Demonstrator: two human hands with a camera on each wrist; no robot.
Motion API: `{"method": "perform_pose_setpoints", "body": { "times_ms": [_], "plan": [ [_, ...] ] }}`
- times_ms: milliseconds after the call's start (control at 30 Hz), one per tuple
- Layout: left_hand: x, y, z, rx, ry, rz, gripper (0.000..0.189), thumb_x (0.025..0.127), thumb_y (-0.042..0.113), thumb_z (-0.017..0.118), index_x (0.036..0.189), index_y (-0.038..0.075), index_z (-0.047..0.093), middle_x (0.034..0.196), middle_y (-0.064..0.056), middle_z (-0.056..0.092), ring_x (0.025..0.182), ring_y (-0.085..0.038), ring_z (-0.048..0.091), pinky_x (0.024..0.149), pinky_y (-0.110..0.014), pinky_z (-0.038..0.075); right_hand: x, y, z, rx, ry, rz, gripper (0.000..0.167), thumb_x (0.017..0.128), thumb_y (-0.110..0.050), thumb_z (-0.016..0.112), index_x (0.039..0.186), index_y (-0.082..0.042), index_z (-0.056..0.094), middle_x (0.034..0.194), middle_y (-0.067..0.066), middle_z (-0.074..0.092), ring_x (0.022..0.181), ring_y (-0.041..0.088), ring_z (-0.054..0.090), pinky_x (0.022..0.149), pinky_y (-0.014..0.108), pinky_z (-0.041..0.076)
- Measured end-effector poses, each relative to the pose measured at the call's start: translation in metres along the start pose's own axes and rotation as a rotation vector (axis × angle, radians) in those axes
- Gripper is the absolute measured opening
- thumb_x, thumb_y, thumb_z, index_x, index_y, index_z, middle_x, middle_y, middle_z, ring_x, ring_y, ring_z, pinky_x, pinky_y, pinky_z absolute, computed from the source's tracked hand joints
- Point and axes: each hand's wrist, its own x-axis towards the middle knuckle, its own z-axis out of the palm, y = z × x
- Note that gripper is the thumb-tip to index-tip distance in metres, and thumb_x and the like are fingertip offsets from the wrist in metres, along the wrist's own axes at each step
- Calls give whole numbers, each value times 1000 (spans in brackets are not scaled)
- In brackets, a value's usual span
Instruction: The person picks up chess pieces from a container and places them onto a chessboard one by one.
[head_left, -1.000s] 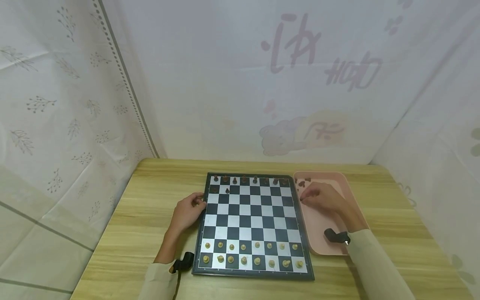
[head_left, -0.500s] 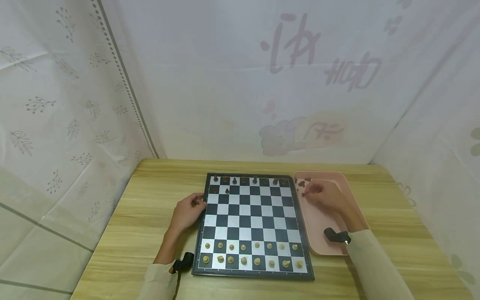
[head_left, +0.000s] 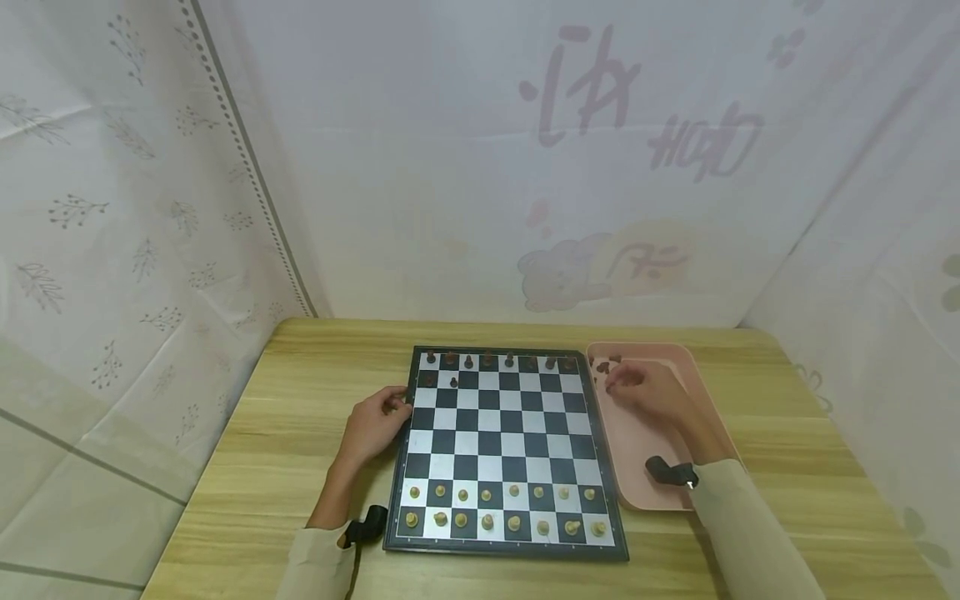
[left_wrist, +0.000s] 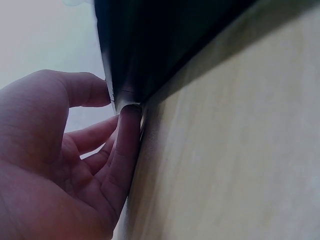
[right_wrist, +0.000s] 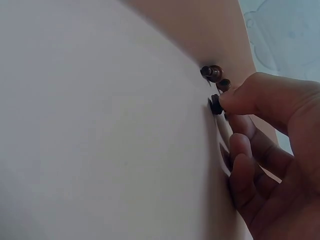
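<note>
A black-and-white chessboard lies on the table, with pale chess pieces in two rows along the near side. Dark chess pieces line the far row, and two more stand in front of them at the left. My left hand holds the board's left edge between thumb and fingers, which show close up in the left wrist view. Over the pink tray, my right hand pinches a dark chess piece between thumb and fingers; the fingers partly hide it.
Several loose dark chess pieces lie at the tray's far left corner. The tray stands against the board's right side on the wooden table. Behind and at the sides hang pale patterned curtains.
My right hand has moved slightly right, away from the tray's left wall, and its fingers have come onto a dark piece in the tray. The left hand stays at the board's edge.
</note>
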Motion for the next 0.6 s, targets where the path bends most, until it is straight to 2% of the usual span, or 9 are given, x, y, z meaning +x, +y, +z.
{"method": "perform_pose_setpoints", "body": {
  "times_ms": [333,600],
  "plan": [
    [0,-1,1,0,-10,-14,42,100,20,71,137,0,73,102,-7,76,89,-23,66,81,-38,48,1,3,2,-30,-2,5,12,98,-6,81,106,-15,85,101,4,76,103,31,62,86,36,46],
    [-1,0,1,-5,-5,-4,42,99,20,71,136,0,74,101,-6,75,87,-21,65,80,-38,47,1,4,4,-20,2,3,16,96,-5,82,110,-10,85,95,3,75,92,26,62,78,32,48]
  ]
}}
